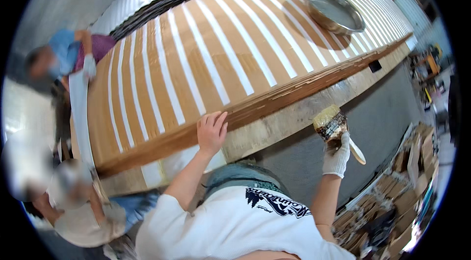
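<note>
A long stack of brown sheets [247, 66], crossed by many white strips, stretches over a table in front of me. My left hand [212, 134] is bare, and its extended fingers rest on the near edge of the stack. In my right hand [336, 156], which wears a white glove stained dark at the fingers, is a wide brush [329, 121]. Its bristles are yellowish and wet-looking, pointing up and away, and its pale handle sticks out past the glove. The brush is apart from the sheets, out over the floor beyond the table's near edge.
A metal bowl [321, 18] of greyish liquid stands on the sheets at the far right, beside a damp patch. Two people, one in blue [64, 51] and one in a light shirt [88, 223], are at the left end. Cardboard scraps [387, 186] lie at the lower right.
</note>
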{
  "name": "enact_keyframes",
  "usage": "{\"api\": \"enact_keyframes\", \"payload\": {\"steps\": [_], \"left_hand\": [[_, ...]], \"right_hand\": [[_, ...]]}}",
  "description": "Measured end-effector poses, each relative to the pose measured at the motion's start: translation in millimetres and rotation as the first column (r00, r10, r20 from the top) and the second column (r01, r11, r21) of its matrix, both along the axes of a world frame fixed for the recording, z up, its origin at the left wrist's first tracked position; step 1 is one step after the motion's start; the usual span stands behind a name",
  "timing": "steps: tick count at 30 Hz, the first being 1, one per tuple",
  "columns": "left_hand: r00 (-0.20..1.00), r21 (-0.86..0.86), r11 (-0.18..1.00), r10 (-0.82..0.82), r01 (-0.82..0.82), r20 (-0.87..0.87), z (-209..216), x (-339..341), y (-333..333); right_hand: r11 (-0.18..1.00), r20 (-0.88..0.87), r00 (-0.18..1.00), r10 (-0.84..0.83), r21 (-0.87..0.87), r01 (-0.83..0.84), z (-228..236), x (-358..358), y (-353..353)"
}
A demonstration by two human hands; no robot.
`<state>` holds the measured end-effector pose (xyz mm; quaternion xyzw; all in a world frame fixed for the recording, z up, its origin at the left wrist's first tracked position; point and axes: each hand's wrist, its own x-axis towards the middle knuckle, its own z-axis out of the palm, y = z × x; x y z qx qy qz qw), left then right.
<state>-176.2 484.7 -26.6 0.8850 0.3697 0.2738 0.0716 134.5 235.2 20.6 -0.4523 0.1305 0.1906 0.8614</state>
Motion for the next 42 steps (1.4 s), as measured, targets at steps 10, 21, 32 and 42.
{"api": "enact_keyframes", "payload": {"steps": [10, 21, 32, 42], "left_hand": [[0.971, 0.15, 0.982, 0.146, -0.118, -0.19, -30.5, 57.0, 11.0], [0.862, -0.069, 0.96, 0.211, -0.272, -0.46, -3.7, 81.8, 3.0], [0.782, -0.294, 0.879, 0.13, -0.375, -0.609, 33.6, 106.7, 9.4], [0.816, -0.192, 0.908, 0.221, -0.372, -0.534, 48.8, 105.5, 13.9]], "right_hand": [[0.992, -0.057, 0.997, -0.054, 0.108, 0.06, 12.0, 148.4, 33.7], [0.91, 0.57, 0.724, 0.388, -0.362, -0.202, 137.6, 404.7, 252.5], [0.305, 0.212, 0.4, 0.892, -0.934, -0.184, 77.4, 535.1, 406.1], [0.672, 0.394, 0.588, 0.706, -0.635, -0.381, 54.9, 615.7, 351.1]]}}
